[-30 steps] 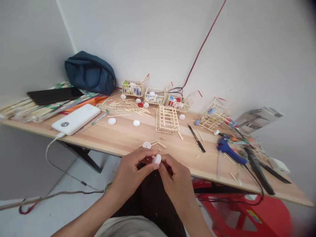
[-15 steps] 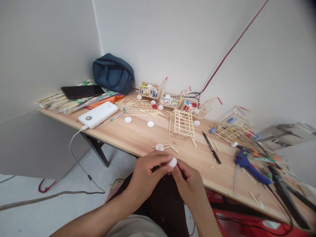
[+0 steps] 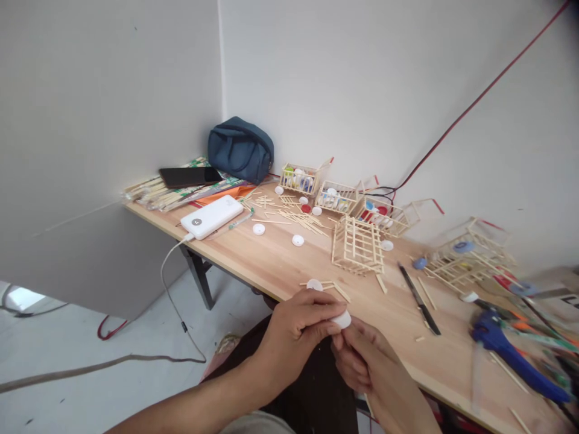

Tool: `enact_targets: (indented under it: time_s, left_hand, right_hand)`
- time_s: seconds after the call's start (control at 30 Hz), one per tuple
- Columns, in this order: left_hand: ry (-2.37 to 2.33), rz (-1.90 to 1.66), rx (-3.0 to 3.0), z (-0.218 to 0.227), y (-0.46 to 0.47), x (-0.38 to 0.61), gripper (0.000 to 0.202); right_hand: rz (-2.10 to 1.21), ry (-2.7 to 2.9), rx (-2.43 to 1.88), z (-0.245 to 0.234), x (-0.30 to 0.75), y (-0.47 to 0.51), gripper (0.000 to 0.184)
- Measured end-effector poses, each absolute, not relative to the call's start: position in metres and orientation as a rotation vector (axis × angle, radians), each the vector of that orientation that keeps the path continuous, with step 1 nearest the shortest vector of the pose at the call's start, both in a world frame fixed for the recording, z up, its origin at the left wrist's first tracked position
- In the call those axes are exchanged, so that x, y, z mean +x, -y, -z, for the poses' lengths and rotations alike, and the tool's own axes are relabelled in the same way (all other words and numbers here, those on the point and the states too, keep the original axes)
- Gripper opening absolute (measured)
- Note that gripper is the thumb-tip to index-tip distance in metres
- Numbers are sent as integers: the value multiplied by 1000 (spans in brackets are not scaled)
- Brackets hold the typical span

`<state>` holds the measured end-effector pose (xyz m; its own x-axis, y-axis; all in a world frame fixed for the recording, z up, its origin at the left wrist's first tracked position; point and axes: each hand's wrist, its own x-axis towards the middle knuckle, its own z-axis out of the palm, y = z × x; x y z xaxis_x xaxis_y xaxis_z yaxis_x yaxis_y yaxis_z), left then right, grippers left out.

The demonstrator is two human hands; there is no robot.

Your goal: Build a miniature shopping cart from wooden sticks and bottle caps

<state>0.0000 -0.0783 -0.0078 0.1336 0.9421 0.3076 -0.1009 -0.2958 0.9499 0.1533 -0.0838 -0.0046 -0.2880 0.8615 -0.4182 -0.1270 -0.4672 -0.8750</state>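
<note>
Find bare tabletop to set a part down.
Main patch: tabletop between power bank and nearest loose white cap, along the front edge. Second: between black slim tool and right hand, one stick scrap inside. Crowded: loose sticks and around blue glue gun.

Smooth, pale, wood-grained bench (image 3: 275,265)
Near the bench's edge, a smooth white round plastic cap (image 3: 342,320); atop, a matt blue cloth pouch (image 3: 239,150).

No whole word can be read. On the box (image 3: 554,304) at the right, 1 dark letter shows, cut by the view's edge. At the left, the white power bank's (image 3: 215,216) display (image 3: 196,222) and the stick packets' (image 3: 156,196) green print are illegible.
</note>
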Motion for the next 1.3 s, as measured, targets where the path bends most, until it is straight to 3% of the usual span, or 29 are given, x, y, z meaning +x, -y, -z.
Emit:
enact_targets:
  time_s: [0.1, 0.3, 0.43, 0.67, 1.03, 1.2, 1.3]
  left_hand:
    - [-894, -1350, 1397, 9, 78, -1, 22]
    - [-926, -1328, 1089, 7, 77, -4, 26]
    - [-907, -1352, 1076, 4, 77, -5, 23]
    - [-865, -1372, 1131, 8, 80, -5, 19]
    - [-818, -1381, 1069, 12, 72, -6, 9]
    - [-803, -1282, 837, 19, 59, -12, 32]
    - [-743, -1255, 703, 23, 53, -15, 35]
  right_hand:
    - [-1688, 1118, -1311, 6, 151, 82, 51]
    - [-711, 1678, -1506, -2, 140, 85, 40]
    - [-442, 1793, -1520, -5, 137, 87, 37]
    - [-635, 1761, -1428, -8, 140, 87, 27]
    - [-1035, 1768, -1384, -9, 148, 71, 39]
    - [-1111, 1910, -1503, -31, 159, 70, 33]
    - [-1039, 1899, -1564, -43, 167, 78, 31]
